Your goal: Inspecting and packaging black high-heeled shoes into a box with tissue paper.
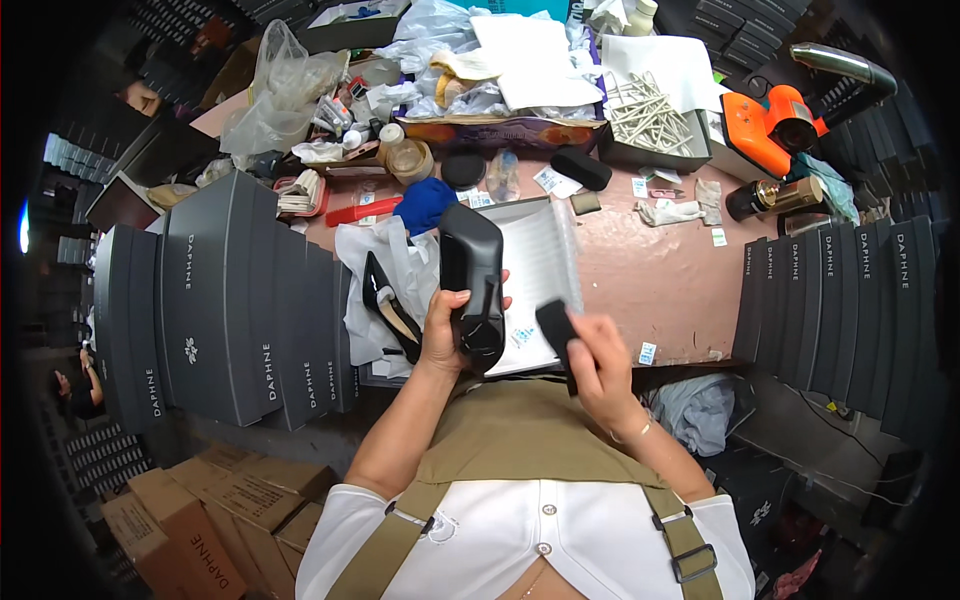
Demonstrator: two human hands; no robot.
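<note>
A glossy black heeled shoe (471, 245) stands toe-away in my left hand (441, 325), with the thumb and fingers wrapped round its back part. My right hand (602, 370) grips a small black block (553, 325), perhaps a shoe brush or sponge; its working face is hidden. The block is apart from the shoe, to its right. Below both hands lies an open shoebox with a white inside (535, 240). At its left, another black shoe (378, 290) with a pale lining lies on crumpled white tissue paper (352, 245).
Stacked dark grey shoeboxes (215, 300) wall the left side, and more boxes (830, 300) line the right. At the back are a purple carton (490, 132), a box of white sticks (655, 115) and an orange heat gun (755, 130). A blue cloth (425, 205) lies beyond the tissue.
</note>
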